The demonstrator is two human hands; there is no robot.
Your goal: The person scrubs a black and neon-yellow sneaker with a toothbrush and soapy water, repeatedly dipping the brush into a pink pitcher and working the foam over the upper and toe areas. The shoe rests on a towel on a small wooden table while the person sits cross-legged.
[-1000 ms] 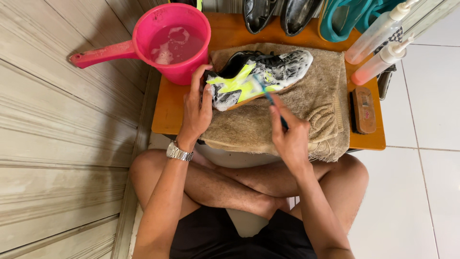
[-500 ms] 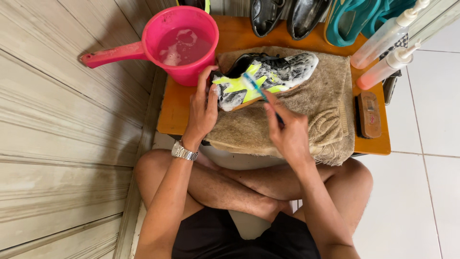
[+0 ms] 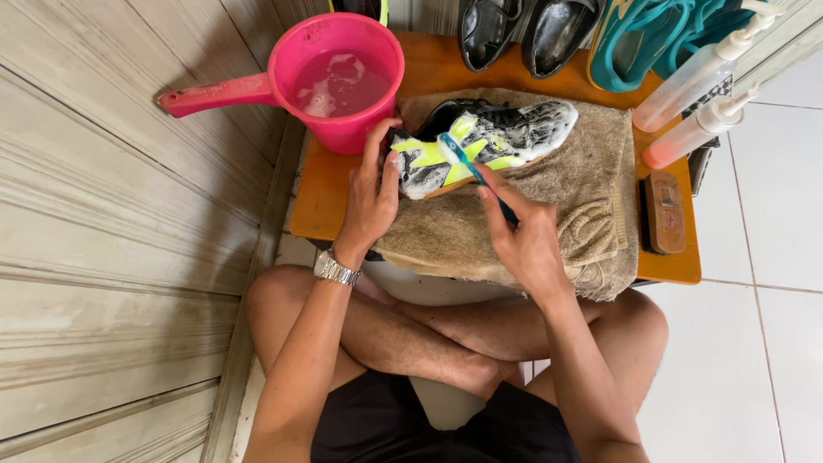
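A black, white and neon-yellow sneaker (image 3: 514, 133), covered in suds, lies on its side on a tan towel (image 3: 557, 214) over a low orange table (image 3: 317, 193). My left hand (image 3: 373, 201), with a metal watch at the wrist, grips the sneaker's heel end. My right hand (image 3: 523, 236) holds a blue toothbrush (image 3: 467, 163) whose head rests on the sneaker's yellow side. I sit cross-legged on the floor in front of the table.
A pink dipper (image 3: 339, 81) of soapy water stands at the table's back left. Black shoes (image 3: 523, 30) and a teal shoe (image 3: 660, 39) line the back. Two pump bottles (image 3: 707, 94) and a wooden brush (image 3: 664, 210) sit at the right. A panelled wall runs along the left.
The toothbrush head has shifted along the sneaker's yellow side in small strokes. My left hand keeps its hold on the heel. The view has drifted slightly.
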